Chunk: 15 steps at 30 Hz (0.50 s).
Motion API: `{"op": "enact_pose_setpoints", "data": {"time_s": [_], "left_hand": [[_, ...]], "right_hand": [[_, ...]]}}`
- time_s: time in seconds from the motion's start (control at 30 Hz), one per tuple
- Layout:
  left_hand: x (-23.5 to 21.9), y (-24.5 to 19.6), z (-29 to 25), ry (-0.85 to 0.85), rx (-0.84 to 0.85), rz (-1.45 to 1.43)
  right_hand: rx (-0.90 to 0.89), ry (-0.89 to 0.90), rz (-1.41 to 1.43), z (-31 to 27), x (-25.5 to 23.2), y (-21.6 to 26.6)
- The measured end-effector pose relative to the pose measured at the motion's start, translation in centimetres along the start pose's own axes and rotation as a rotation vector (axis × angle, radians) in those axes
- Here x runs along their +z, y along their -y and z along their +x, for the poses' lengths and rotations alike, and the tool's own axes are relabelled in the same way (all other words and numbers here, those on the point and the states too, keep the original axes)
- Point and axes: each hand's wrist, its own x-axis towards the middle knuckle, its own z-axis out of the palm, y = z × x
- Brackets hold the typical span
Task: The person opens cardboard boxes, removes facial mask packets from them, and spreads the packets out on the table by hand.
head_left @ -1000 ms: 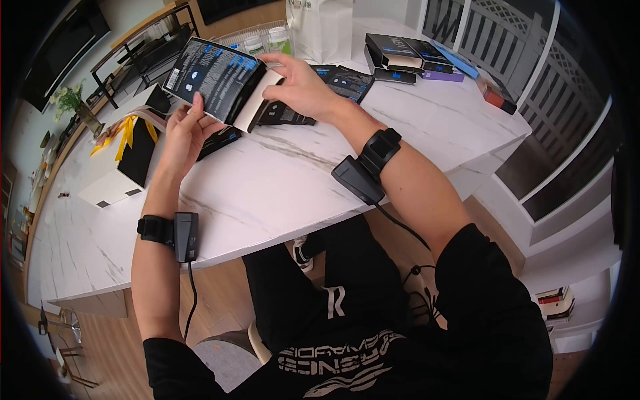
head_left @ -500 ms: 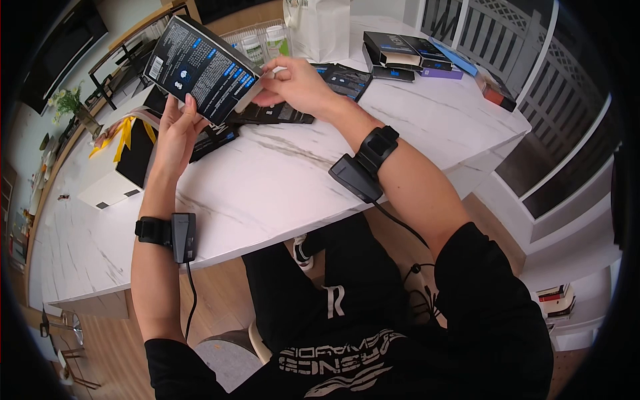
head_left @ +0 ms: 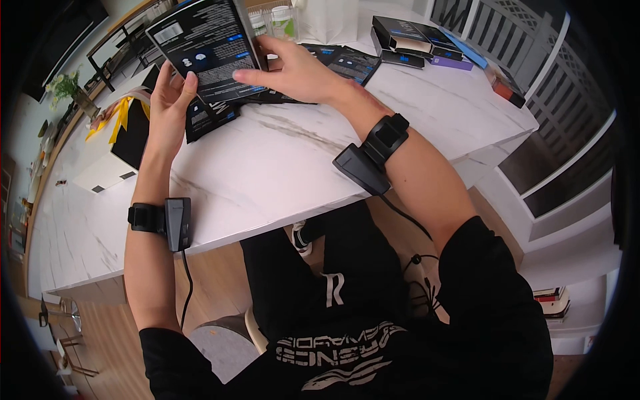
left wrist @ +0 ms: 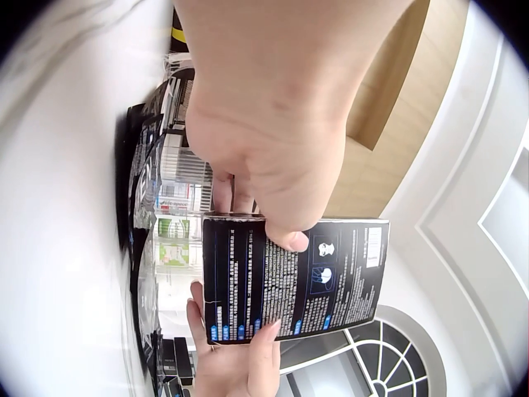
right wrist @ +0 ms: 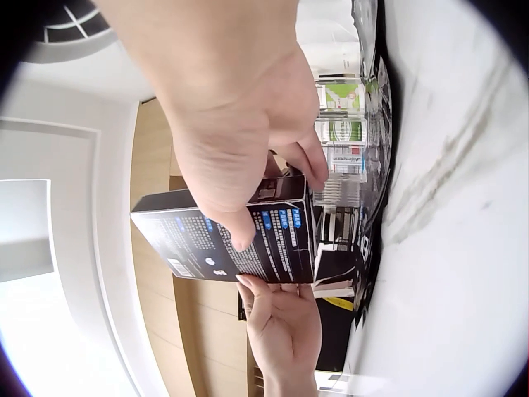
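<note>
Both hands hold a black box [head_left: 207,53] up over the far side of the table, its printed face with a barcode and blue labels turned toward me. My left hand [head_left: 168,110] grips its left edge, and the thumb rests on the printed face. On the opposite edge, my right hand [head_left: 300,72] holds the box with its thumb across the front and its other fingers behind. In the right wrist view the narrow dark side of the box [right wrist: 285,248] shows beneath the right hand. Black flat packets [head_left: 210,119] lie on the table below and behind it.
A white box with a yellow ribbon [head_left: 120,123] stands left on the marble-patterned table [head_left: 267,160]. Behind are a clear bin with white-and-green containers [head_left: 282,23] and a white bag [head_left: 327,20]. Black boxes [head_left: 407,37] are stacked at the back right.
The box has turned more upright and risen toward the top of the head view. The cream flap seen earlier at its right end no longer shows. My right thumb has moved onto the printed face.
</note>
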Motion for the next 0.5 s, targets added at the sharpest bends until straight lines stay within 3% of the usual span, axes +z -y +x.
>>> {"op": "enact_pose_setpoints", "data": {"time_s": [0.1,0.13,0.3,0.37,0.5], "left_hand": [[0.4,-0.5,-0.1,0.044,0.027,0.077],[0.6,-0.6,-0.2,0.055,0.047,0.111],[0.4,0.4,0.2,-0.005,0.149,0.145],[0.0,0.4,0.4,-0.076,0.157,0.222],[-1.8,1.9,0.7,-0.192,0.015,0.312]], "right_hand": [[0.079,-0.049,0.095,-0.2,0.0,0.5],[0.001,-0.089,0.107,0.0,0.3,0.1],[-0.007,-0.077,0.166,0.1,0.5,-0.2],[-0.006,-0.174,0.207,0.2,0.6,0.2],[-0.059,-0.401,0.257,0.5,-0.6,1.9]]}}
